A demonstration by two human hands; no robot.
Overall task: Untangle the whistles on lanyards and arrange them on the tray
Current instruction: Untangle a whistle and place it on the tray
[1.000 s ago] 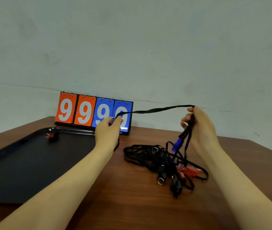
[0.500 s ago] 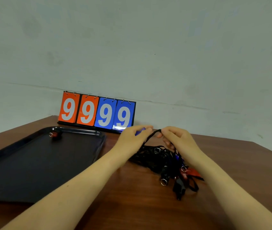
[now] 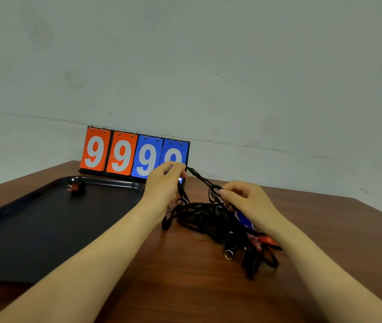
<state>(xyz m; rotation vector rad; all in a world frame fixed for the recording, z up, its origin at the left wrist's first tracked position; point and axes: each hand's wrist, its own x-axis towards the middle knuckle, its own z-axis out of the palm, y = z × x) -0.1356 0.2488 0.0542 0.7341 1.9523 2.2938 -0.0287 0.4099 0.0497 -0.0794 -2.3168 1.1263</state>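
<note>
Left hand [image 3: 162, 183] pinches one black woven lanyard strand [image 3: 200, 179] at frame centre, raising it off the tangled whistle bundle [image 3: 218, 220] on the brown wooden bench [image 3: 185, 287]; right hand [image 3: 246, 198] pinches lower down, likely isolating it. Black plastic tray [image 3: 115, 183] waits at left.

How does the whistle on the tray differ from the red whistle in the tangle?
The tray whistle lies alone at the tray's far edge; the red whistle lies on the table among black lanyards. No hand touches either. Both look red.

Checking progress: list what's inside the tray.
The black tray holds one red whistle near its far rim. The left forearm covers its near right corner, so anything there is hidden.
</note>
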